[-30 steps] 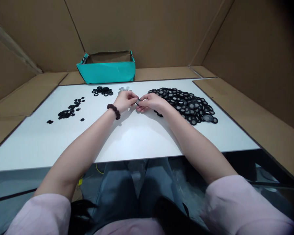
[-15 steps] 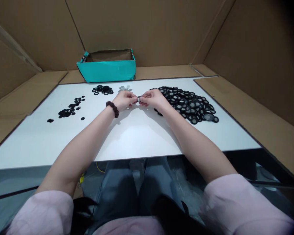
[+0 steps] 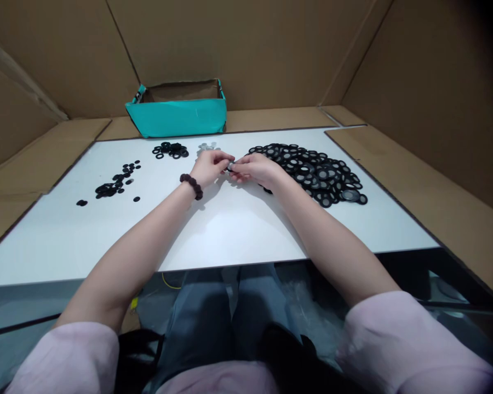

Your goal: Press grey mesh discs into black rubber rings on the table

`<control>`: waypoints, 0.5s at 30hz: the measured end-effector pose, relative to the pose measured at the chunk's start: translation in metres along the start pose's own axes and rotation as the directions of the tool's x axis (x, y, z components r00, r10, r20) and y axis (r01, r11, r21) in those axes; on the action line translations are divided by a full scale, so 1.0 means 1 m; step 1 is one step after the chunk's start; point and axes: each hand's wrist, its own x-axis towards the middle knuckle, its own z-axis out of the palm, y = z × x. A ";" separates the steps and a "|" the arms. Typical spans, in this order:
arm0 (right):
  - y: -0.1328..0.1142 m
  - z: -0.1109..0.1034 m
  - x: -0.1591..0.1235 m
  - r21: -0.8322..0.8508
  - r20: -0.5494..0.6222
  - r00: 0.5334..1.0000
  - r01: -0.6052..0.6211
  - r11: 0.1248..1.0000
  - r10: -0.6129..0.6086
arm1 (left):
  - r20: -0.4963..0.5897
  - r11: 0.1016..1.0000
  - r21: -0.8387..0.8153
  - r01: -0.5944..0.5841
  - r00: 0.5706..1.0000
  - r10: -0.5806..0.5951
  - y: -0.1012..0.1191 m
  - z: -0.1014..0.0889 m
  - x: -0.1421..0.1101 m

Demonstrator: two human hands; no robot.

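My left hand (image 3: 210,166) and my right hand (image 3: 258,168) meet above the middle of the white table. Between their fingertips is a small black ring with a pale grey centre (image 3: 230,166), pinched from both sides and partly covered by the fingers. Just right of my right hand spreads a large pile of black rings with grey centres (image 3: 312,171). Behind my left hand lie several loose pale translucent discs (image 3: 207,148). Farther left sits a cluster of black rings (image 3: 170,149), and beyond it a scatter of small black discs (image 3: 107,189).
A turquoise open box (image 3: 181,117) stands on a cardboard strip behind the table (image 3: 230,230). Tall cardboard walls (image 3: 279,49) close in the back and both sides. The table's front edge runs just above my lap.
My fingers have shifted on the ring, and its pale centre now shows turned more toward me. Both hands stay in nearly the same place. The camera view has moved slightly.
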 end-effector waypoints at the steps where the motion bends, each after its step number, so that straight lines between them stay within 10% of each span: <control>1: -0.001 0.001 -0.001 -0.017 -0.013 1.000 0.002 1.000 -0.002 | -0.003 1.000 0.006 -0.006 1.000 0.006 0.000 -0.001 0.000; 15: 0.008 -0.001 0.007 -0.389 -0.077 0.978 0.147 0.909 -0.191 | 0.082 0.994 0.042 0.101 0.991 -0.104 -0.006 0.000 -0.003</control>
